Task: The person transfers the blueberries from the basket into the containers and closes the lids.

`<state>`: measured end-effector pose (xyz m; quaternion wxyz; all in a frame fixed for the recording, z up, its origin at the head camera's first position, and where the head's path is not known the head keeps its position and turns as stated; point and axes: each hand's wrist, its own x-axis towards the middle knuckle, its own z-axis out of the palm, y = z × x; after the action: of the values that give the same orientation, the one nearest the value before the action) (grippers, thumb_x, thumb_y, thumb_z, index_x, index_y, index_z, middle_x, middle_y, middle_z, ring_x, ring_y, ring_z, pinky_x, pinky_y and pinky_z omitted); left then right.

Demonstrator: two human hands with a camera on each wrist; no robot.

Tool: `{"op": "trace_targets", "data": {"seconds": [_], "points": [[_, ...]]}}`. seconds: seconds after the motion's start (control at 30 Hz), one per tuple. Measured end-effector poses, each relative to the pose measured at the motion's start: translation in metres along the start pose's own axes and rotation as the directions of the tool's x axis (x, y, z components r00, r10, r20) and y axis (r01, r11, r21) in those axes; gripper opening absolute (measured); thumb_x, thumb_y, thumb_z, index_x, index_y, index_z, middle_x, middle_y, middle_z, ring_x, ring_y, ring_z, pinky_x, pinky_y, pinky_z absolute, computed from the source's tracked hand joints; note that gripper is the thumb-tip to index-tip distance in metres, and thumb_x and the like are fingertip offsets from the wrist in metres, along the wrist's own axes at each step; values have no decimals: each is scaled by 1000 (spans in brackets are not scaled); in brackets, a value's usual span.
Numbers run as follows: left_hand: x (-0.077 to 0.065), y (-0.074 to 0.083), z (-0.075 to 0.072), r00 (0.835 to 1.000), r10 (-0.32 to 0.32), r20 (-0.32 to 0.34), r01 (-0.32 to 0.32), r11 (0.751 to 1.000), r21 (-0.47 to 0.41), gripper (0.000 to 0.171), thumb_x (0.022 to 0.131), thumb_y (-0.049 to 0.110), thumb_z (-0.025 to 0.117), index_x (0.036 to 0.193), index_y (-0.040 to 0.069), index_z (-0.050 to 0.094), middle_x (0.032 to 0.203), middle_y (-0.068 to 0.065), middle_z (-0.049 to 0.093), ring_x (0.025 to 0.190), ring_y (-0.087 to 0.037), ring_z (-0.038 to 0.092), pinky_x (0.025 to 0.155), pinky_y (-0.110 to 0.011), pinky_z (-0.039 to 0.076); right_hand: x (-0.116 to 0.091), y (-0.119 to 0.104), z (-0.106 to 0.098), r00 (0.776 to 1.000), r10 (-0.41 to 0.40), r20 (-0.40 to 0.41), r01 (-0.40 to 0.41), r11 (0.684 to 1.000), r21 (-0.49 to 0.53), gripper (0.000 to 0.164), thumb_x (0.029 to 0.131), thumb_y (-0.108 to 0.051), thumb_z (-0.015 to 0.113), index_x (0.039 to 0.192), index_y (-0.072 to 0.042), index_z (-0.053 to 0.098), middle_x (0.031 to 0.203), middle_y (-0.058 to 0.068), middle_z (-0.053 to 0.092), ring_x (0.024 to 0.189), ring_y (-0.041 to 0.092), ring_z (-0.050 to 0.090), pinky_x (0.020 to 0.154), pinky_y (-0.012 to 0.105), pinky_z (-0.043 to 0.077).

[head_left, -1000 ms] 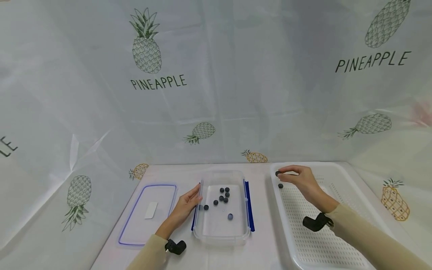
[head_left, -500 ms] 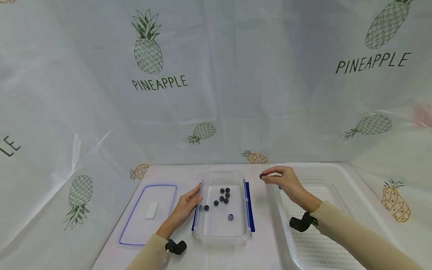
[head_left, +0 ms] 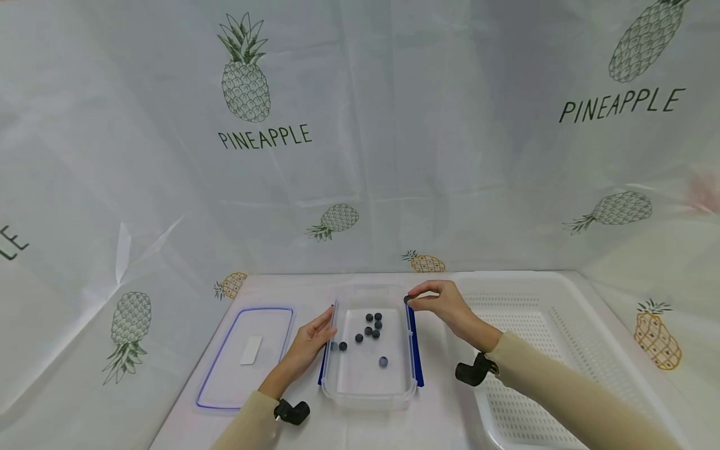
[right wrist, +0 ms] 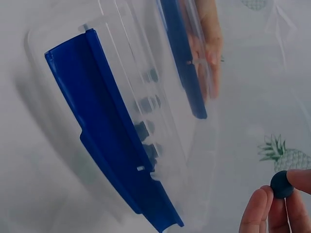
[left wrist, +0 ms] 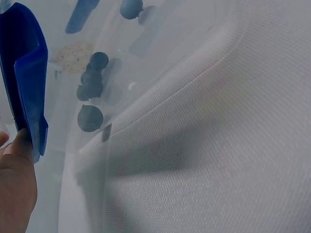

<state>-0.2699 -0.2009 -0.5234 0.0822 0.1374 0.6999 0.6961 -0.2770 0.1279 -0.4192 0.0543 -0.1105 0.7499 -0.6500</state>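
The right hand (head_left: 444, 306) pinches one blueberry (right wrist: 282, 184) between thumb and fingertips, at the far right corner of a clear plastic container (head_left: 371, 395). The container has blue locking flaps (head_left: 416, 347) folded down along both sides. Several blueberries (head_left: 383, 362) lie inside on its bottom, some clustered toward the back. My left hand (head_left: 308, 344) holds the container's left wall, with the fingers along the side by the flap and the thumb at the rim. In the left wrist view, that hand shows at the lower end of a blue flap (left wrist: 31, 82).
A clear lid (head_left: 219, 381) with a blue seal and a white label (head_left: 251, 350) lies left of the container. A white perforated basket (head_left: 529, 400) stands on the right, partly under the right forearm. A pineapple-print curtain (head_left: 394, 156) hangs behind the table.
The right hand has carried the pinched blueberry leftward from the basket's far left rim to the container's far right corner. The left hand and container have stayed in place.
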Motion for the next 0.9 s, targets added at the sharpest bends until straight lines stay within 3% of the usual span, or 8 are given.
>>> {"op": "trace_targets", "data": {"seconds": [0.27, 0.5, 0.73, 0.9], "points": [[-6, 20, 4, 999, -27, 36, 27, 1000, 3, 61, 94, 15, 53, 145, 2, 22, 151, -7, 18, 136, -18, 21, 100, -16, 29, -5, -13, 18, 999, 18, 38, -18, 1000, 0, 27, 78, -1, 70, 101, 11, 63, 104, 24, 62, 84, 27, 65, 87, 42, 48], [-7, 23, 4, 999, -32, 34, 31, 999, 38, 61, 94, 16, 54, 145, 3, 22, 150, -5, 19, 136, -20, 21, 100, -16, 29, -11, -23, 31, 998, 15, 61, -13, 999, -30, 26, 78, -2, 69, 100, 12, 62, 105, 25, 60, 83, 26, 65, 79, 35, 50], [0, -3, -1, 1000, 12, -17, -11, 999, 35, 58, 92, 21, 57, 143, 11, 31, 148, -1, 26, 134, -14, 27, 100, -17, 30, 2, 2, 36, 998, 36, 61, -33, 999, -42, 23, 77, -7, 72, 95, 6, 65, 101, 18, 62, 78, 22, 63, 77, 36, 50], [0, -4, -1, 1000, 16, -14, -16, 999, 30, 59, 92, 21, 57, 143, 11, 31, 148, -1, 26, 133, -13, 28, 100, -18, 31, 7, 10, 34, 999, 13, 36, -11, 999, -40, 20, 76, -9, 74, 91, 1, 67, 95, 13, 64, 76, 21, 64, 75, 35, 52]]}}
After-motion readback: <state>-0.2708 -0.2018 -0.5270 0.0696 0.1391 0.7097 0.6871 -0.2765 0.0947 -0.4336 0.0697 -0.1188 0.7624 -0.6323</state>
